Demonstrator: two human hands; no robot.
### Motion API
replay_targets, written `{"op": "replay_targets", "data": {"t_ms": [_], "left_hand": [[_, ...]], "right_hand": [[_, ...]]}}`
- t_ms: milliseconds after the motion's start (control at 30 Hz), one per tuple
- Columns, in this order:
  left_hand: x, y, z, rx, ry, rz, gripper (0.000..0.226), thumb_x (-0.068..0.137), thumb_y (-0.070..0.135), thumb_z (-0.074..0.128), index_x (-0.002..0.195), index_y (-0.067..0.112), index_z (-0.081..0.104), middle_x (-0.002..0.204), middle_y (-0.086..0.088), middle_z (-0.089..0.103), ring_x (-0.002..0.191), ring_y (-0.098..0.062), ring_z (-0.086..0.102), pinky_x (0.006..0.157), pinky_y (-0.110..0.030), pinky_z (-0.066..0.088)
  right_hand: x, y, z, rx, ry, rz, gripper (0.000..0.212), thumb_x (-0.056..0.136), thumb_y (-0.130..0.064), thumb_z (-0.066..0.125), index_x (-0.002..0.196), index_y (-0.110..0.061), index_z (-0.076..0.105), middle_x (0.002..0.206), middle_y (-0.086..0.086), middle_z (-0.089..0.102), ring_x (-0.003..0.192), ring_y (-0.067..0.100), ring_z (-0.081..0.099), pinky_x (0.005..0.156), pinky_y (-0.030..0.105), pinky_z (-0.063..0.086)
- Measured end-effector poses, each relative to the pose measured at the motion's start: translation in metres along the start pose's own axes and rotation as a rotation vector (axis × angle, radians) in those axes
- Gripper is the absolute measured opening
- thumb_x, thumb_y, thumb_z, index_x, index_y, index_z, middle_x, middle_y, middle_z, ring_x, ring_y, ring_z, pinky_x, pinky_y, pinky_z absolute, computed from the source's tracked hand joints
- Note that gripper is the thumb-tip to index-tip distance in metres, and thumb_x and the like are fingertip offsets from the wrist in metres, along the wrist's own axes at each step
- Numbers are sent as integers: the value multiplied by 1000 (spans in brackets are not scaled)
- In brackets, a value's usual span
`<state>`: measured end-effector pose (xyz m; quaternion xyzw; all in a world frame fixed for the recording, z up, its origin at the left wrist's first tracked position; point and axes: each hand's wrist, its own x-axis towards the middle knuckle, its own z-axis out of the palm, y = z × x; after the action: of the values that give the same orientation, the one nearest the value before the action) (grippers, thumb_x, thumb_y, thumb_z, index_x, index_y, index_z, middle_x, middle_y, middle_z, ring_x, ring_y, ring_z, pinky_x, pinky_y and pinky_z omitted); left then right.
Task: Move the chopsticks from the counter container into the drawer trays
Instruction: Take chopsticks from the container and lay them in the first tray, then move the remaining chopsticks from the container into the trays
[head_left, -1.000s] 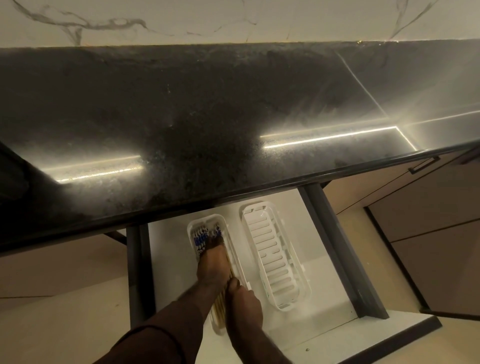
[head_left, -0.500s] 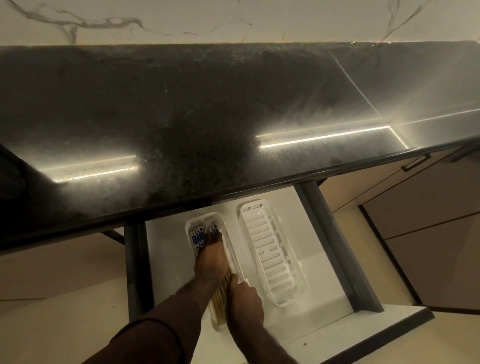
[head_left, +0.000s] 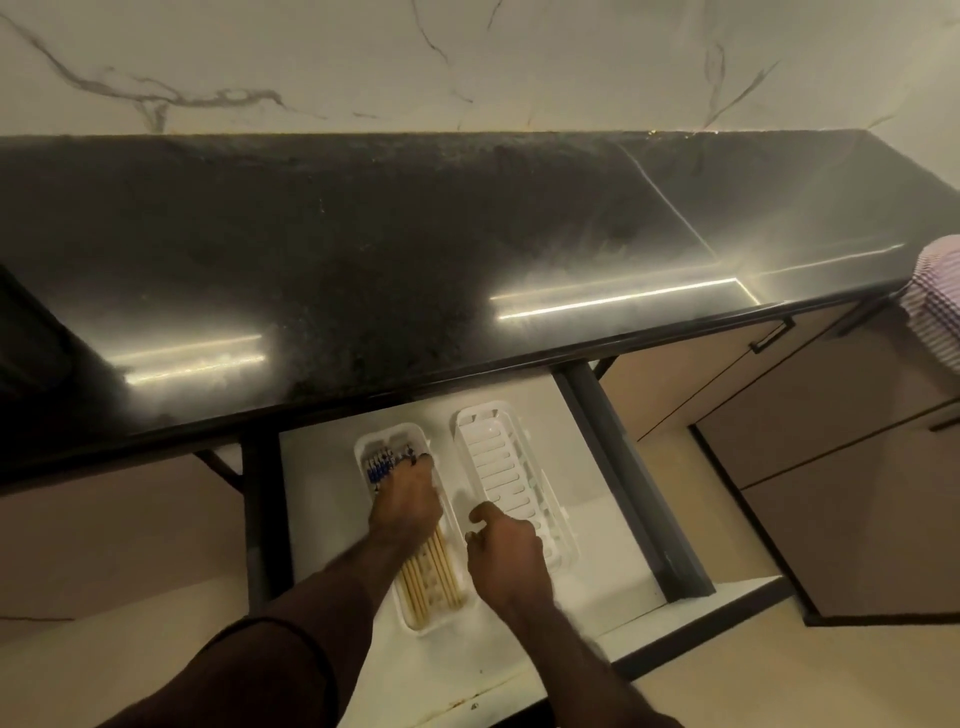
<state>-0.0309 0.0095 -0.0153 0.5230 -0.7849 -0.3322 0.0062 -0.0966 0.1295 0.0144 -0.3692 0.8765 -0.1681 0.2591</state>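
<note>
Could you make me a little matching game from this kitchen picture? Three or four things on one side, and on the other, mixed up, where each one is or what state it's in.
Things:
1. chopsticks
2. right tray
3. left hand
4. right hand

States or places:
A. holds nothing, slotted bottom bare
B. lies flat on the chopsticks
C. lie in the left tray
D. fingers loosely curled, between the two trays

Pairs: 1-C, 2-A, 3-B, 4-D
</note>
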Motion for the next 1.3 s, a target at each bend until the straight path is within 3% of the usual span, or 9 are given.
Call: {"op": "replay_targets", "data": {"t_ms": [133, 300, 533, 633, 800, 900, 1033, 1233, 1300], "left_hand": [[-26, 9, -13, -31, 53, 113, 35, 95, 19, 51, 129, 12, 51, 129, -11, 56, 115, -28, 56, 97, -42, 49], [-73, 23, -28, -128, 136, 110, 35, 93, 15, 54, 128, 15, 54, 122, -7, 61, 90, -21, 69, 71, -34, 61], [-128, 29, -63, -240, 253, 118, 30, 92, 19, 57, 122, 17, 59, 124, -3, 62, 102, -22, 65, 90, -41, 56], [-144, 24, -86, -302, 328, 171, 31, 89, 13, 63, 120, 17, 61, 120, -2, 63, 103, -21, 64, 89, -41, 56], [-162, 8, -138, -294, 497, 257, 34, 87, 8, 66, 120, 15, 63, 114, 2, 63, 91, -7, 58, 74, -12, 44], [-172, -6, -175, -308, 575, 311, 34, 87, 9, 66, 119, 15, 62, 110, 4, 63, 93, -9, 61, 79, -18, 49], [-181, -43, -226, -316, 657, 384, 33, 85, 11, 69, 117, 16, 63, 109, 5, 62, 90, -7, 62, 76, -18, 55], [-184, -124, -299, -301, 716, 401, 33, 81, 11, 73, 112, 18, 65, 103, 6, 63, 84, -4, 61, 72, -17, 55], [-182, -155, -329, -282, 726, 412, 32, 80, 8, 72, 111, 16, 65, 102, 4, 64, 84, -7, 62, 74, -24, 57]], "right_hand": [[-18, 1, -21, 63, 25, -60, 27, 93, -19, 60, 121, -18, 62, 112, 2, 71, 99, 18, 68, 88, 30, 56], [-53, -3, -48, 144, 114, -159, 26, 92, -23, 63, 118, -17, 65, 109, 2, 73, 95, 17, 69, 84, 27, 54], [-87, -29, -85, 240, 117, -236, 26, 92, -25, 64, 117, -20, 64, 108, 1, 73, 91, 14, 67, 77, 24, 51], [-94, -51, -95, 236, 146, -295, 26, 92, -26, 64, 118, -22, 64, 109, 0, 72, 91, 12, 66, 79, 23, 50], [-104, -101, -105, 264, 209, -433, 24, 93, -29, 61, 116, -26, 64, 108, -6, 71, 88, 7, 65, 80, 22, 54], [-110, -138, -109, 280, 238, -556, 19, 93, -27, 61, 112, -28, 64, 91, -14, 66, 74, -4, 59, 65, 6, 42], [-120, -202, -105, 314, 249, -662, 17, 92, -27, 62, 109, -25, 66, 85, -14, 66, 76, -2, 62, 69, 11, 47], [-134, -306, -67, 331, 281, -740, 20, 92, -28, 64, 111, -23, 66, 89, -11, 67, 75, -3, 61, 67, 5, 43], [-138, -342, -48, 335, 285, -748, 20, 92, -28, 64, 111, -24, 65, 92, -9, 68, 76, -2, 62, 66, 6, 46]]}}
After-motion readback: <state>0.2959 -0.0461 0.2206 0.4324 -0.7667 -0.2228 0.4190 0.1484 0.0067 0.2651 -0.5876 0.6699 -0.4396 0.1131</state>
